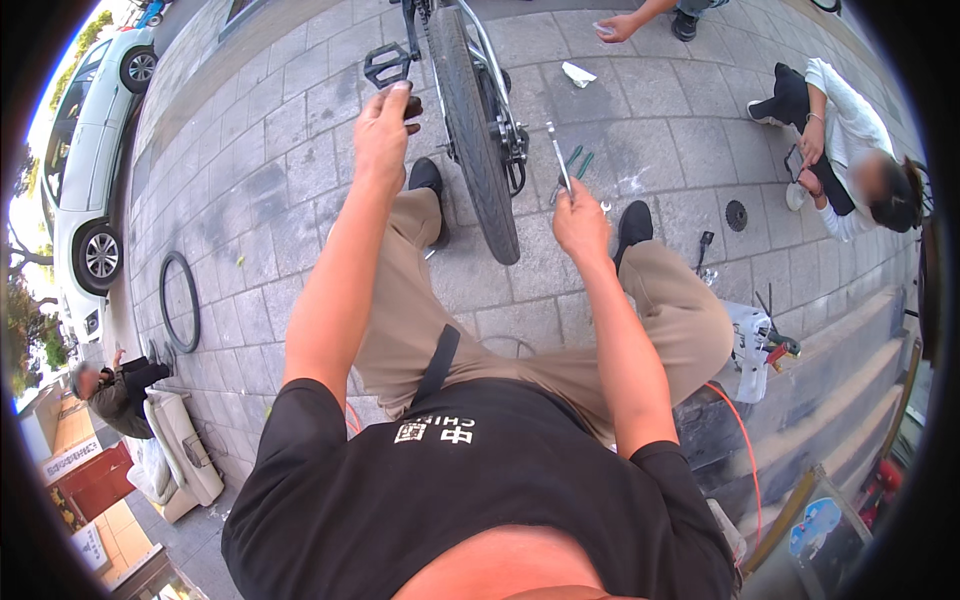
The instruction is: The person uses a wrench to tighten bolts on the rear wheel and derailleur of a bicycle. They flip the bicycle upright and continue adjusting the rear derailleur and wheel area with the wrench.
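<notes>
Black shirt [390, 500] at six o'clock; left hand [382, 140] at eleven, near pedal [386, 66], finger grip unclear; right hand [582, 224] at two, gripping metal tool [560, 156].

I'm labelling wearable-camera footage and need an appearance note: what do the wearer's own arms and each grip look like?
Short black sleeves end near the elbows, leaving the forearms bare, with no watch or bracelet in view. The left grip and right grip are ungloved human hands. No cables appear attached.

A white-printed black T-shirt [480, 500] tops tan trousers [675, 315] and black shoes [633, 224].
</notes>
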### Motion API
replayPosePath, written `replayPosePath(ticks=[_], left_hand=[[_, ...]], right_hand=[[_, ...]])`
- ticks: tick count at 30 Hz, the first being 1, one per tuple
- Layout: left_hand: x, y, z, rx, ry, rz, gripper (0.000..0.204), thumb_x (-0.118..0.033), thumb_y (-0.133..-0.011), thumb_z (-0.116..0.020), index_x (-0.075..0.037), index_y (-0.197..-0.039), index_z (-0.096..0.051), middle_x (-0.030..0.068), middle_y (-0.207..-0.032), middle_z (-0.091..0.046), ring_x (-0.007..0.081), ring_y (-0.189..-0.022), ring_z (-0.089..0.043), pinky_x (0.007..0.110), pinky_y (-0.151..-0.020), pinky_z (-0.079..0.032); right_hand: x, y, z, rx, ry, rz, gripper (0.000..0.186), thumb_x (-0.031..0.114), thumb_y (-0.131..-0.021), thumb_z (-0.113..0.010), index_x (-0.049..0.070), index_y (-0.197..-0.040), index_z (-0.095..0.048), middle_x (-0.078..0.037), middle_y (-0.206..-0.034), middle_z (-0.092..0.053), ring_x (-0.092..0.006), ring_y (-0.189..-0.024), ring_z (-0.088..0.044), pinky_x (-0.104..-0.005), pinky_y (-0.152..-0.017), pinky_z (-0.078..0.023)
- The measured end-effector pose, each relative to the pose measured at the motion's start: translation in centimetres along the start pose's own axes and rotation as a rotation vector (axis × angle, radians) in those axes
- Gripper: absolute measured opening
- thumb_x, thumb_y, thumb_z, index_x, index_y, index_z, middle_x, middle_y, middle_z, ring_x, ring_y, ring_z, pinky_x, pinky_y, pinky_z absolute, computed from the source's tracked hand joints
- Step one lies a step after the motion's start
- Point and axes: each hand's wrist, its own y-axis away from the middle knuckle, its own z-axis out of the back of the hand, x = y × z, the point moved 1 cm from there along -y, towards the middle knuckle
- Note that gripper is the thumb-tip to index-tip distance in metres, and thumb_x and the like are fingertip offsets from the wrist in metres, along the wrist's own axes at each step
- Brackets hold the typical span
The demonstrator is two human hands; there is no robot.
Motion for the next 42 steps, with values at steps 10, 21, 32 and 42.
replayPosePath(ticks=[10,21,32,42], left_hand=[[1.1,-7.2,-3.4,-0.027,0.202,-0.239,0.059,-0.040,-0.104,-0.065,0.001,-0.145,-0.054,0.0092,-0.134,-0.064,0.0176,-0.119,-0.059,0.035,-0.099,-0.047],[-2.6,-7.9,-6.4,0.336,0.138,-0.291,0.061,-0.019,-0.090,-0.078,0.001,-0.143,-0.056,0.0034,-0.118,-0.065,0.0114,-0.103,-0.059,0.026,-0.091,-0.047],[-2.0,-8.1,-5.8,0.330,0.130,-0.152,0.049,-0.013,-0.086,-0.075,-0.002,-0.133,-0.063,0.0041,-0.120,-0.063,0.0122,-0.103,-0.060,0.027,-0.091,-0.050],[-2.3,-6.8,-6.4,0.294,0.111,-0.415,0.043,-0.010,-0.087,-0.067,0.002,-0.129,-0.067,0.0146,-0.143,-0.055,0.0235,-0.131,-0.053,0.034,-0.114,-0.038]], right_hand=[[-6.3,-5.0,-7.4,-0.221,-0.029,0.282,0.030,0.021,-0.102,-0.062,0.013,-0.130,-0.069,-0.018,-0.118,-0.074,-0.0387,-0.104,-0.072,-0.0460,-0.088,-0.057],[-6.1,-5.8,-9.3,-0.116,0.025,0.247,0.032,0.019,-0.102,-0.061,0.007,-0.131,-0.067,-0.024,-0.116,-0.073,-0.0430,-0.102,-0.072,-0.0479,-0.086,-0.057],[14.3,-14.8,3.2,0.178,-0.097,0.256,0.045,0.033,-0.100,-0.058,-0.009,-0.100,-0.071,-0.034,-0.095,-0.072,-0.0447,-0.097,-0.073,-0.0495,-0.088,-0.055],[-1.5,-34.0,-11.2,0.329,0.164,0.328,0.058,0.053,-0.102,-0.052,0.002,-0.105,-0.078,-0.032,-0.110,-0.071,-0.0489,-0.111,-0.066,-0.0494,-0.097,-0.051]])
